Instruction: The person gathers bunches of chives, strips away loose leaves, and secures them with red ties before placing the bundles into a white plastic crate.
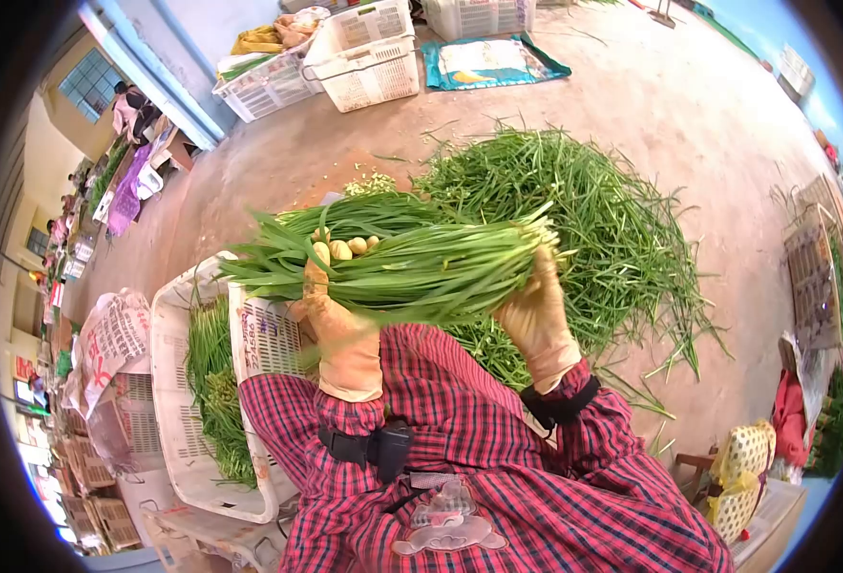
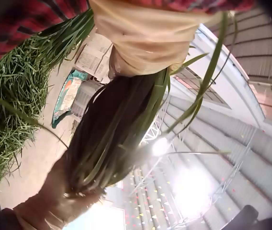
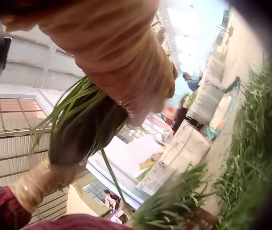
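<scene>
A thick bundle of garlic chives (image 1: 431, 267) lies crosswise in front of me, held by both gloved hands. My left hand (image 1: 342, 339) grips its leafy part; several fingertips show curled over the leaves in the head view. At the pale stem ends my right hand (image 1: 542, 320) holds the bundle from the side and below. In the right wrist view the right hand (image 3: 121, 62) is close to the camera, with the bundle running from it to the left hand (image 3: 42, 182). Other bunched chives (image 1: 374, 212) lie just beyond the held bundle.
A large heap of loose chives (image 1: 574, 220) spreads over the floor beyond and to the right. On my left stands a white crate (image 1: 166, 401) with bundled chives (image 1: 221, 382) inside. More crates (image 1: 369, 72) and a blue-edged sack (image 1: 493, 62) are at the back.
</scene>
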Action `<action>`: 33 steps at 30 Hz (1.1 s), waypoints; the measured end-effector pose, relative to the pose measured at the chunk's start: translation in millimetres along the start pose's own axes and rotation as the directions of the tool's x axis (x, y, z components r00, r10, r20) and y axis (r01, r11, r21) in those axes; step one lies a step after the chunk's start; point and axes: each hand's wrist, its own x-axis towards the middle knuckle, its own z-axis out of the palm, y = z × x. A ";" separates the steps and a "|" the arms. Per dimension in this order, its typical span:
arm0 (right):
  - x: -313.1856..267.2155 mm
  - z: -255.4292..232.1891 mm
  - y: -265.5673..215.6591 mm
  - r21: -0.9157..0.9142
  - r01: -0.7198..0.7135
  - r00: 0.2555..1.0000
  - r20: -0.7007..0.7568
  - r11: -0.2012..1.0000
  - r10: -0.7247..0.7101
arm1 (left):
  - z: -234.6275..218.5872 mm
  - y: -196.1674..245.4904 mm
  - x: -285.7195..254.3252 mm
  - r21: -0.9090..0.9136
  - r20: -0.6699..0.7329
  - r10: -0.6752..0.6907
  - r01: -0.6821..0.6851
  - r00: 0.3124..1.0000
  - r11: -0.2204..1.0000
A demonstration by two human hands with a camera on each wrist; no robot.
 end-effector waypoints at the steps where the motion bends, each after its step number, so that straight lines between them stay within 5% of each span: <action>1: -7.0 -2.9 5.9 -0.022 -0.071 0.997 -0.007 0.997 0.071 | 5.5 -4.5 -2.6 0.007 -0.004 -0.010 0.010 1.000 1.000; 4: -6.9 -25.1 21.3 -0.044 -0.200 0.977 0.067 0.979 0.203 | 36.0 -26.9 -17.9 0.432 0.140 0.170 -0.214 0.975 0.876; 7: -5.4 -32.6 8.0 -0.322 -0.345 0.919 0.074 0.882 0.387 | 47.2 -23.0 -8.6 0.515 0.224 0.191 -0.283 0.956 0.809; 10: -15.5 -35.0 -2.6 -0.486 -0.313 0.937 -0.017 0.816 0.349 | 65.2 -15.5 7.3 0.503 0.267 0.222 -0.332 0.938 0.798; 12: -18.7 -48.4 -19.6 -0.797 -0.276 0.882 0.012 0.537 0.472 | 65.9 -9.5 15.7 0.471 0.337 0.252 -0.394 0.907 0.789; 15: -29.7 -63.0 -25.3 -0.777 -0.353 0.935 -0.279 0.521 0.218 | 65.1 2.2 23.0 0.370 0.330 0.262 -0.379 0.907 0.848; 17: -20.0 -119.6 -50.5 -0.655 -0.304 0.920 -0.391 0.691 0.033 | 63.9 17.7 23.0 0.265 0.407 0.202 -0.326 0.891 0.907; 18: -15.5 -156.3 -63.4 -0.573 -0.280 0.849 -0.522 0.770 -0.080 | 63.1 23.5 23.8 0.199 0.414 0.193 -0.296 0.889 0.934; 20: -18.7 -155.0 -79.9 -0.641 -0.238 0.919 -0.393 0.730 -0.045 | 70.5 23.2 22.3 0.125 0.460 0.173 -0.256 0.871 0.959; 22: -26.1 -87.4 -65.5 -0.582 -0.178 0.983 -0.136 0.794 0.121 | 71.9 13.4 18.9 0.090 0.489 0.142 -0.211 0.861 0.973; 23: -20.7 -99.5 -57.6 -0.738 -0.058 0.996 0.007 0.672 0.093 | 74.7 4.2 18.1 0.155 0.491 0.095 -0.194 0.866 0.969; 26: -20.3 -46.1 -61.3 -0.718 -0.010 0.997 0.043 0.696 0.058 | 78.4 -5.9 16.0 0.501 0.376 0.011 -0.213 0.927 0.839; 27: -20.0 -45.4 -64.7 -0.933 0.279 0.959 0.281 0.228 -0.024 | 75.4 0.5 16.9 0.608 0.319 -0.043 -0.170 0.947 0.775; 28: -17.9 -43.8 -65.7 -0.938 0.282 0.959 0.281 0.201 -0.034 | 72.7 9.9 16.0 0.895 0.304 -0.008 -0.283 0.953 0.345; 29: -14.1 -40.6 -68.5 -0.943 0.288 0.958 0.284 0.170 -0.045 | 60.0 15.9 20.7 0.896 0.299 -0.002 -0.280 0.954 0.344; 31: -10.0 -14.6 -57.1 -0.746 0.013 0.975 -0.138 0.666 -0.174 | 34.6 18.1 35.5 0.923 0.084 -0.061 -0.055 0.995 0.380; 32: -10.9 -15.3 -52.9 -0.789 0.085 0.981 -0.040 0.608 -0.188 | 32.1 19.7 40.2 0.924 0.085 -0.057 -0.057 0.995 0.378; 33: -13.8 -17.3 -46.9 -0.821 0.154 0.980 0.055 0.550 -0.192 | 33.8 21.6 42.9 0.735 0.044 -0.112 0.044 0.993 0.677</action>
